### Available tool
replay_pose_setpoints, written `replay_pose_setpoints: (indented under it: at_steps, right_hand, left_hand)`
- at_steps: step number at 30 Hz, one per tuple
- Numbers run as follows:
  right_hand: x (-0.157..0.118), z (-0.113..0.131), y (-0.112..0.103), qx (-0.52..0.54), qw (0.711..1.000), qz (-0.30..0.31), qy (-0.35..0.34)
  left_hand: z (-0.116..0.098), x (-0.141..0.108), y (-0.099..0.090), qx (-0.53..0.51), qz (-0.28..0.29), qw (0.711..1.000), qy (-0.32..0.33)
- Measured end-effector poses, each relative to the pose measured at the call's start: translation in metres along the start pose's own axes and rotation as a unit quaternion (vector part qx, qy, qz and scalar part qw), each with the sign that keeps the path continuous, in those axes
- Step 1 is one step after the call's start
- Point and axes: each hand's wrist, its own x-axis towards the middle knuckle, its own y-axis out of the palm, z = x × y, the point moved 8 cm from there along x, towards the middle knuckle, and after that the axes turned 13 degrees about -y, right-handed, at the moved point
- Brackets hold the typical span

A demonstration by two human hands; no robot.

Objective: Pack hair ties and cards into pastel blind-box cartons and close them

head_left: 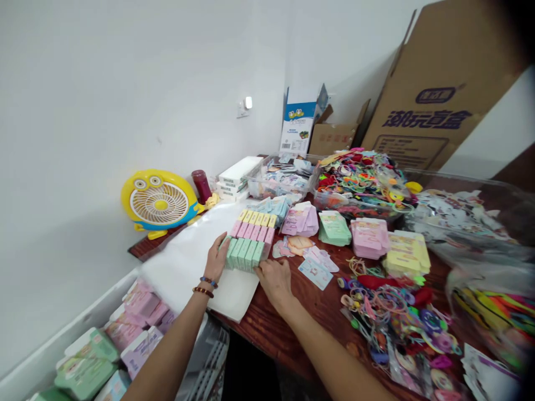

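Note:
A row of small green boxes (244, 253) stands on a white tray or box lid (234, 295), in front of rows of pink boxes (253, 231) and yellow boxes (257, 218). At the left end of the green row, my left hand (217, 256), with two bead bracelets on its wrist, presses its fingers against the boxes. My right hand (273, 278) has its fingers bent around the near right corner of the same row. Between them the two hands grip the row, though some fingertips are hidden. Loose printed cards (315, 273) lie to the right of the boxes.
Stacks of flat pastel cartons (370, 236) stand along the right. A heap of colourful hair ties and trinkets (397, 317) lies nearer me. Clear bins (355, 206) sit behind. A yellow fan (161, 203) is at left, above a bin of filled boxes (142, 298).

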Motion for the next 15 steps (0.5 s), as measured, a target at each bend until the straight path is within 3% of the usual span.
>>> replay_pose_setpoints:
  at_steps: [4, 8, 12, 15]
  right_hand:
    - [0.000, -0.002, 0.001, 0.001, 1.000, -0.003, 0.008]
    - [-0.005, -0.007, 0.003, 0.005, 1.000, -0.008, 0.011]
    - [-0.006, -0.012, 0.004, 0.015, 1.000, -0.014, 0.009]
    - [-0.005, -0.011, 0.007, 0.022, 1.000, -0.018, 0.007]
  left_hand:
    - [0.004, -0.007, -0.003, -0.029, -0.039, 0.999, -0.010]
    - [0.012, -0.032, -0.004, -0.042, -0.089, 0.995, -0.018]
    - [0.024, -0.054, 0.008, -0.001, -0.083, 0.996, -0.033]
    - [0.028, -0.053, 0.019, 0.039, -0.070, 0.996, -0.023]
